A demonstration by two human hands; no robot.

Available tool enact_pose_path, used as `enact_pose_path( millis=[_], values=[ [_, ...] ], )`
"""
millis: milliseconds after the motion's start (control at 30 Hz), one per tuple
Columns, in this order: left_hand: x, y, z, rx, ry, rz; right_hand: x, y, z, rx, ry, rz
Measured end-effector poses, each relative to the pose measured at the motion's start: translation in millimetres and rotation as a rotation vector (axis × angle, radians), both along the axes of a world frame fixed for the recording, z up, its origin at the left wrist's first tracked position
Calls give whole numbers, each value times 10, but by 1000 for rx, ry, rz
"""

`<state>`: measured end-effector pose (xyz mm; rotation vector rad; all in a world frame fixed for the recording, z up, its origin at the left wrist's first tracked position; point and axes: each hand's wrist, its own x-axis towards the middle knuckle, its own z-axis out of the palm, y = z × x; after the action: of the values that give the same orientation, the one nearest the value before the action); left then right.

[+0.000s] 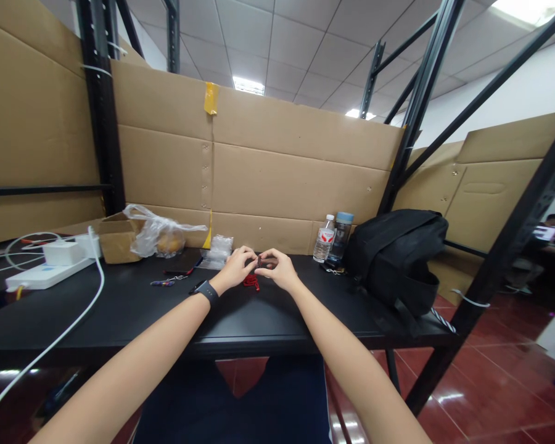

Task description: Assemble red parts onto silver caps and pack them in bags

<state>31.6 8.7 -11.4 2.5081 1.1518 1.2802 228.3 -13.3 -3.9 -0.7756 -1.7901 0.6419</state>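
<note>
Red tangled cord [250,283] on the black tabletop [259,322], left hand [235,269] and right hand [282,270] arched close together above it, fingers curled inward, fingertips pinching a small dark object [259,262].

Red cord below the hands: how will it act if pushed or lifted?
Probably floppy: the red cord lies bunched in loose bends on the table. Likely light, since it looks thin. It may snag or tangle rather than roll, as its strands seem to overlap.
</note>
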Motion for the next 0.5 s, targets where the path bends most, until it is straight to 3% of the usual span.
enact_pose_path(
  millis=[233, 500],
  values=[
    [33, -34, 14, 30, -40, 21, 33, 20, 12, -76, -19, -7],
    [45, -73, 39, 20, -27, 31, 110, 86, 28, 93, -273, -44]
  ],
)
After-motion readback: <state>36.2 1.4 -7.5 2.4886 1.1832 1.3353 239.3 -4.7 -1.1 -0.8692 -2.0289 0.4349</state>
